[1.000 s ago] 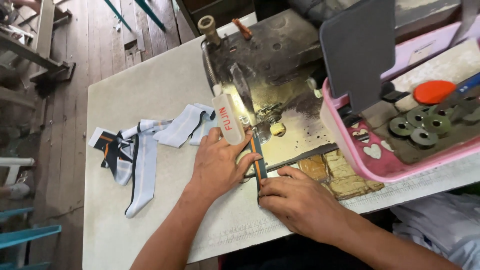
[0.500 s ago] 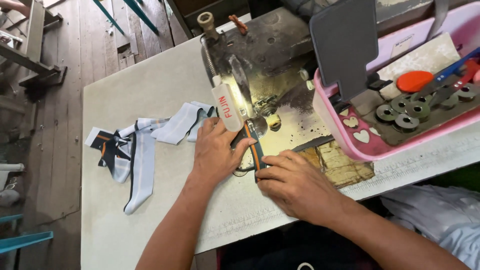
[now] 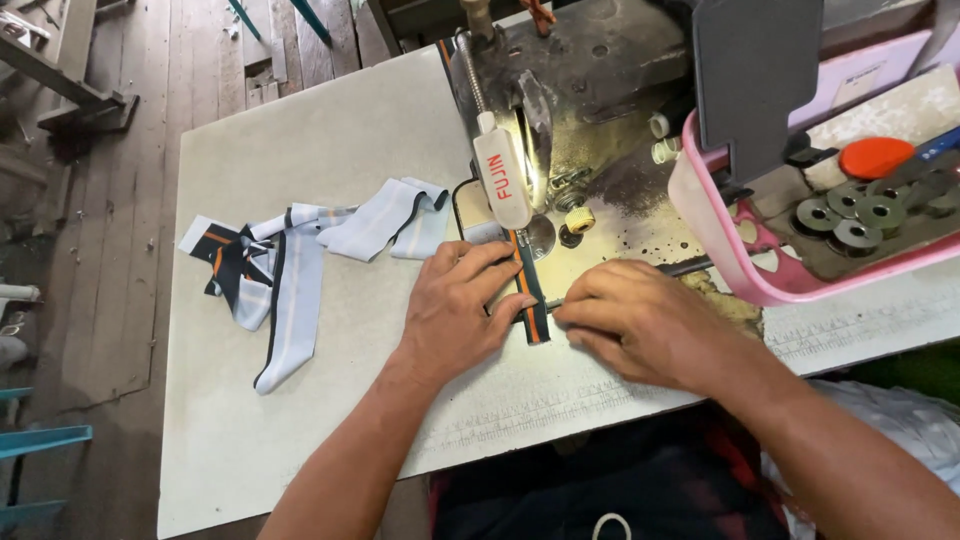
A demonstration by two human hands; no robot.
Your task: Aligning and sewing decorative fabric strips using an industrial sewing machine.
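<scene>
Left hand (image 3: pixel 455 310) lies flat, open, pressing the striped strip (image 3: pixel 530 300) at frame centre; right hand (image 3: pixel 640 325) pinches its edge, guiding under the sewing machine (image 3: pixel 560 90); next move likely needs steady, straight feeding.

Single head view: looks steeply down, close over sewing table (image 3: pixel 330 150), floor at left edge.

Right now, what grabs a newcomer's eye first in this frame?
Both hands meet at the centre: the left hand and right hand press a dark strip with an orange stripe flat just in front of the worn sewing machine. To the left on the pale table trails a pale blue striped band of fabric. At right sits a pink tray holding metal bobbins.
</scene>
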